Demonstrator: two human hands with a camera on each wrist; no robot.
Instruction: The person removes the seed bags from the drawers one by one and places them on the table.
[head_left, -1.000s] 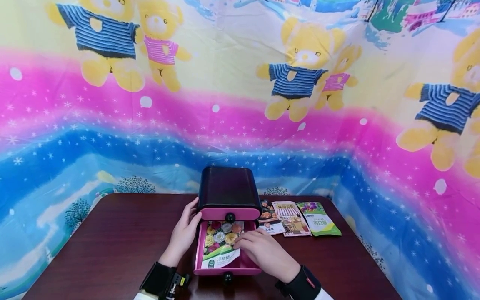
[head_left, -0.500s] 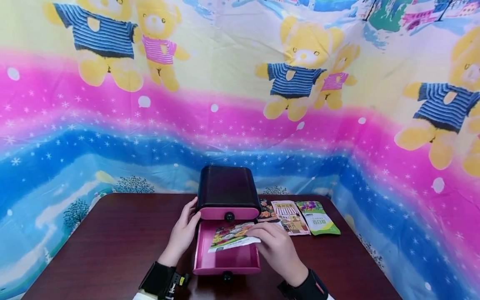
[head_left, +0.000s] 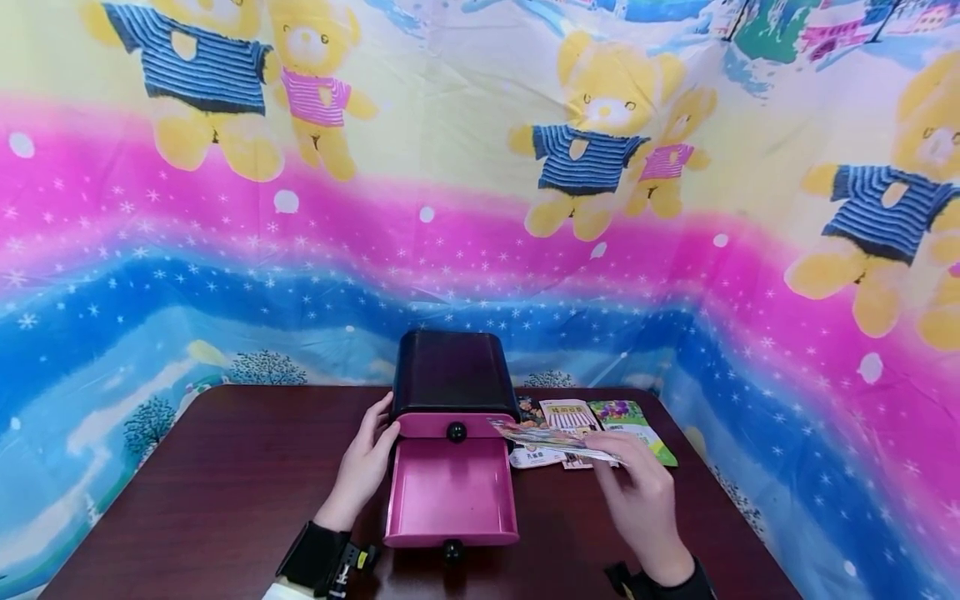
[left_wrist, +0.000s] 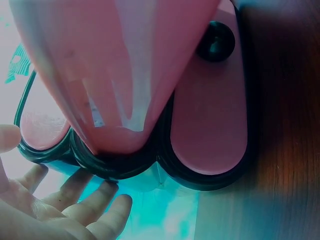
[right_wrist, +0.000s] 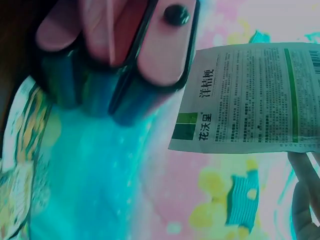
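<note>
1. Drawer cabinet (head_left: pixel 453 371): just right of the left hand (head_left: pixel 362 462), whose spread fingers rest along its side; a light, steady press should stop it shifting.
2. Pulled-out drawer (head_left: pixel 452 492): left of the fingers of the right hand (head_left: pixel 637 483).
3. Three laid packets (head_left: pixel 566 412): beyond those fingers.
4. Held packet (right_wrist: pixel 250 100): clamped at one end by those fingers, raised, free end pointing left; a gentle, level pinch should avoid creasing.

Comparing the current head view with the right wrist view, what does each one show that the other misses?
Only the head view shows the left hand and the black knob of the open drawer.

Only the right wrist view shows the text-covered back of the held packet and the bottom drawer front.

Both show the right hand and bear-print backdrop.
</note>
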